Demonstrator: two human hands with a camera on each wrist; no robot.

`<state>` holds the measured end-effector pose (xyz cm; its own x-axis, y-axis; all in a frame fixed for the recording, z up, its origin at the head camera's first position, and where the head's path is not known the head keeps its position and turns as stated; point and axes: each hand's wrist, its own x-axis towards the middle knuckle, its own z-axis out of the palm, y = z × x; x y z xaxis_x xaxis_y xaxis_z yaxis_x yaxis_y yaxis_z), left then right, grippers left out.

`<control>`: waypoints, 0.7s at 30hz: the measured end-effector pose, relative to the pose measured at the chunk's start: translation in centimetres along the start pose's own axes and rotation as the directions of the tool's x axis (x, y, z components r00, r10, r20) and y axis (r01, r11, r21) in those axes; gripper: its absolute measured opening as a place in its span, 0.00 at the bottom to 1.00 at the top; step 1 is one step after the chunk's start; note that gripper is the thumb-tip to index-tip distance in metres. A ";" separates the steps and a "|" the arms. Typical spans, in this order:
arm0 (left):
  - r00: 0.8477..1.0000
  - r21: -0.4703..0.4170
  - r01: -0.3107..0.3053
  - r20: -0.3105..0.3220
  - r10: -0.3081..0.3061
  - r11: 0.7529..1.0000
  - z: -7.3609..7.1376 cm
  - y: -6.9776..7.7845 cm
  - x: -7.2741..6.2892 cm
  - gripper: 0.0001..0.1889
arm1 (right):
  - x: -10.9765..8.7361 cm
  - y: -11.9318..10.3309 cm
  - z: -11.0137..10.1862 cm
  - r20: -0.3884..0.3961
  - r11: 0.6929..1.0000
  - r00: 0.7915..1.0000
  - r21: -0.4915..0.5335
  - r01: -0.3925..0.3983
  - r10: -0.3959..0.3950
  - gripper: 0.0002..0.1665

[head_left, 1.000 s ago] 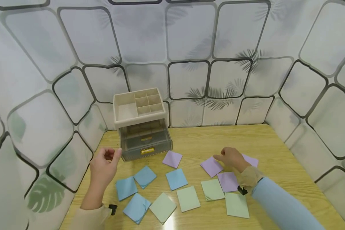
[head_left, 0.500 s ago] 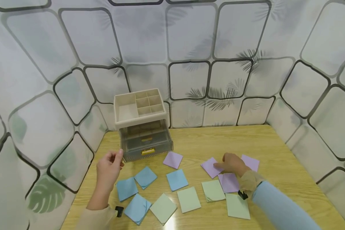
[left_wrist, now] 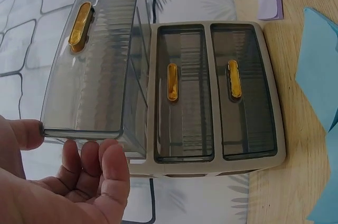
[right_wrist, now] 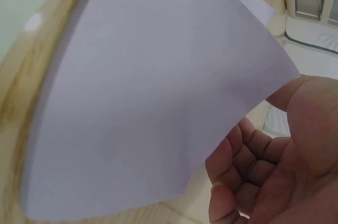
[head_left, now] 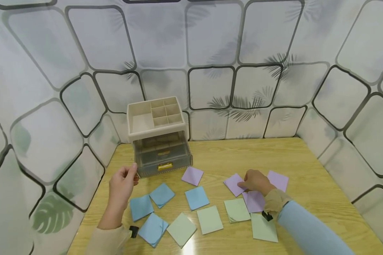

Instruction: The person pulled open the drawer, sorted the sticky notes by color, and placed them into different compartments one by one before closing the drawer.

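Observation:
My left hand [head_left: 123, 184] is at the left front corner of the pulled-out drawer [head_left: 164, 164] of a desktop organizer [head_left: 155, 118]. The left wrist view shows its thumb on one side of the clear drawer front [left_wrist: 90, 86] and curled fingers underneath. My right hand [head_left: 258, 181] is palm down among purple sticky notes, its fingertips at the right corner of one purple sticky note [head_left: 233, 184]. From the right wrist, a large purple sheet [right_wrist: 148, 92] fills the view, its raised corner meeting the thumb. The lower fingers curl inward; the sheet hides the index fingertip.
Blue sticky notes [head_left: 196, 197] lie left of centre, green ones [head_left: 209, 220] nearer me. Other purple notes [head_left: 192, 176] lie by the drawer and right of my hand. Two closed drawers [left_wrist: 182, 102] sit below the open one. Patterned cloth walls [head_left: 210, 88] enclose the wooden table [head_left: 242, 152].
My left hand has shifted right, fingers closing in at the drawer's corner. My right hand has lowered toward the purple sticky note. The notes on the table keep their places.

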<state>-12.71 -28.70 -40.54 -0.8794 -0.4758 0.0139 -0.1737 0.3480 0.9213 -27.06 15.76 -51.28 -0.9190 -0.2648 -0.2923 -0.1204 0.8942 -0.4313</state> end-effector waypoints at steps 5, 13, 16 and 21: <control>0.999 0.060 -0.026 -0.034 0.028 0.998 0.1 0.0 -0.1 0.23 | 0.1 0.0 0.1 -0.003 1.000 1.000 0.011 0.008 -0.008 0.34; 0.994 0.087 -0.068 -0.080 0.075 0.994 0.3 -0.1 -0.2 0.21 | -0.1 -0.1 0.2 0.012 0.999 0.999 0.036 0.037 -0.038 0.34; 0.992 0.092 -0.081 -0.085 0.089 0.992 0.3 0.0 -0.2 0.21 | -0.2 -0.2 0.1 0.009 0.998 0.999 0.046 0.032 -0.032 0.32; 0.991 0.106 -0.096 -0.088 0.105 0.990 0.3 -0.1 -0.3 0.21 | -0.1 -0.3 -0.3 -0.005 0.998 0.999 0.044 0.037 -0.037 0.22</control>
<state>-12.58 -28.35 -40.73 -0.8502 -0.5060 0.1451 -0.1347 0.4756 0.8693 -27.03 15.64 -50.88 -0.9157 -0.2956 -0.2722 -0.1375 0.8669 -0.4791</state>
